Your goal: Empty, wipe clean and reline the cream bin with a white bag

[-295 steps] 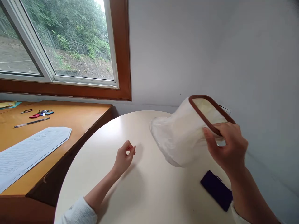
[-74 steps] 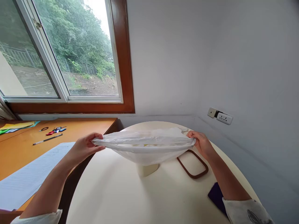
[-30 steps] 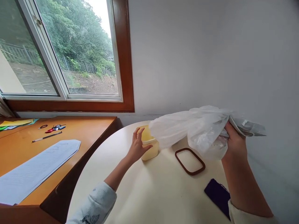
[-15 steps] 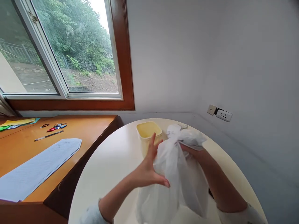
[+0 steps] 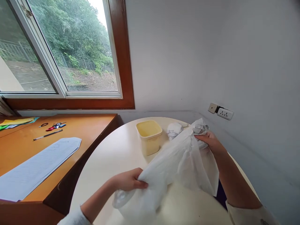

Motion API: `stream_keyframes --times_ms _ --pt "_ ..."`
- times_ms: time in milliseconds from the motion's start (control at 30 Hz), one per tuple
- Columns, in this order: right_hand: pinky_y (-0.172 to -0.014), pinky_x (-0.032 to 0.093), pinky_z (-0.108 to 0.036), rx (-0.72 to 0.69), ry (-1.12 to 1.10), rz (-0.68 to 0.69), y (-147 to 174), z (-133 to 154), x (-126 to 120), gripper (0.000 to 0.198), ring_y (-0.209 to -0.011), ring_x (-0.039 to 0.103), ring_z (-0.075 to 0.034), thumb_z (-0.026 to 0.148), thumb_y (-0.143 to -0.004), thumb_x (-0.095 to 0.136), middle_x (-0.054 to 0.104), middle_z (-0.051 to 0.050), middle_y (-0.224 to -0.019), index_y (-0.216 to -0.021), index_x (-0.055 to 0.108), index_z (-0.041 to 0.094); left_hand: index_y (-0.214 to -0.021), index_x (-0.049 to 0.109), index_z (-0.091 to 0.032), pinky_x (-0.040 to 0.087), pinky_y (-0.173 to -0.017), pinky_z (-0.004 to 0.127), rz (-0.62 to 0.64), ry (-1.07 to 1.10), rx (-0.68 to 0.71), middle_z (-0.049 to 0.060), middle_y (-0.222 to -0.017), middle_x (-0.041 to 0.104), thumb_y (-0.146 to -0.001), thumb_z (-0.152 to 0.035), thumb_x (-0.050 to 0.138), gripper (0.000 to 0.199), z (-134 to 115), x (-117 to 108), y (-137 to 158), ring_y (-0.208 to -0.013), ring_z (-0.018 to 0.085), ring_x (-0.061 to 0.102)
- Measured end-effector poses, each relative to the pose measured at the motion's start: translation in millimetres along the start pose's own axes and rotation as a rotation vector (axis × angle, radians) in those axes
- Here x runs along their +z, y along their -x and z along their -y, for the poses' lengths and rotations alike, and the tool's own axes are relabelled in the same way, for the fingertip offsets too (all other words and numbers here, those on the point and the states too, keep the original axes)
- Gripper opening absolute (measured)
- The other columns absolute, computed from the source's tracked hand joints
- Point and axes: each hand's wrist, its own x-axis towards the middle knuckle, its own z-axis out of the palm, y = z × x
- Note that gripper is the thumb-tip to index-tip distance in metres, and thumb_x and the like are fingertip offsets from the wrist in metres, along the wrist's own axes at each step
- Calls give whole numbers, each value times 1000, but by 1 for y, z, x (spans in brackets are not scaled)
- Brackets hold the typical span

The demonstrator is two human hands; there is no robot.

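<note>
The left hand (image 5: 127, 181) grips the bag's near part and the right hand (image 5: 211, 142) its bunched end, the bag (image 5: 172, 164) hanging between them. Beyond the left hand stands the bin (image 5: 150, 145); a hard pull might tear the bag, a wide swing tip the bin

White bag (image 5: 164, 165), pale yellow bin (image 5: 150, 146)

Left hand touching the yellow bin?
No, the left hand is closed on the white plastic bag, clearly apart from the yellow bin.
</note>
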Motion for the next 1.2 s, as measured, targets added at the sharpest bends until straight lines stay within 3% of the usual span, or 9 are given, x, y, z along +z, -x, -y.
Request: stream_keyframes --times_ms 100,200,333,500,667,800,900,1033,1200 --pt "-51 47 -32 125 -46 204 9 -8 -9 31 -55 59 -21 35 -42 78 63 -5 -60 -63 64 17 -82 62 -18 45 -63 24 -79 -177 -110 0 -87 66 -73 -43 55 27 14 -24 14 -78 20 60" --pt "-48 42 -26 133 34 568 23 -12 -2 21 -55 54 -16 29 -52 74 58 -2 -59 -61 60 15 -85 62 -19 46 -66 26 -202 -312 -66 2 -86 65 -78 -37 46 25 32 -49 20 -79 20 59" --pt "-53 36 -19 84 224 1028 49 -19 37 4 -60 47 -9 13 -62 59 52 1 -63 -66 58 14 -107 59 -22 38 -90 41 -862 -721 -57 10 -113 53 -72 -24 52 36 61 -88 25 -104 28 49" --pt "-49 30 -16 2 342 1011 90 -53 99 10 -56 40 -7 11 -67 46 48 5 -61 -68 54 17 -133 34 -31 23 -95 58 -1227 -1006 -323 14 -134 31 -65 -38 66 76 82 -126 46 -119 40 32" --pt "-45 27 -16 -73 365 972 118 -92 142 8 -52 38 -6 11 -66 45 45 5 -57 -63 48 18 -125 44 -22 40 -89 40 -1024 -677 -208 12 -110 51 -82 -49 40 52 65 -101 42 -104 27 52" --pt "-48 33 -16 -171 367 971 126 -105 167 11 -54 43 -7 10 -65 46 50 3 -60 -67 54 17 -138 26 -27 31 -96 54 -781 -612 -337 18 -139 29 -81 -62 31 67 59 -55 11 -128 37 31" --pt "-64 42 -18 -269 315 991 130 -105 172 28 -68 53 -10 13 -70 50 59 -1 -79 -96 60 18 -141 19 -27 16 -100 61 -656 -672 -430 18 -148 11 -82 -58 34 68 74 -43 -5 -134 37 14" --pt "-76 45 -25 -326 327 995 127 -100 158 51 -82 56 -14 19 -74 53 59 -5 -99 -124 46 23 -140 23 -25 16 -102 59 -540 -691 -357 14 -148 15 -83 -48 37 63 103 -68 -2 -136 32 13" --pt "-83 43 -28 -335 357 735 105 -105 131 31 -87 56 -14 17 -82 44 62 -3 -94 -111 54 22 -116 57 -26 31 -102 39 -452 -579 -174 9 -140 38 -76 -49 48 48 111 -118 14 -125 28 39"
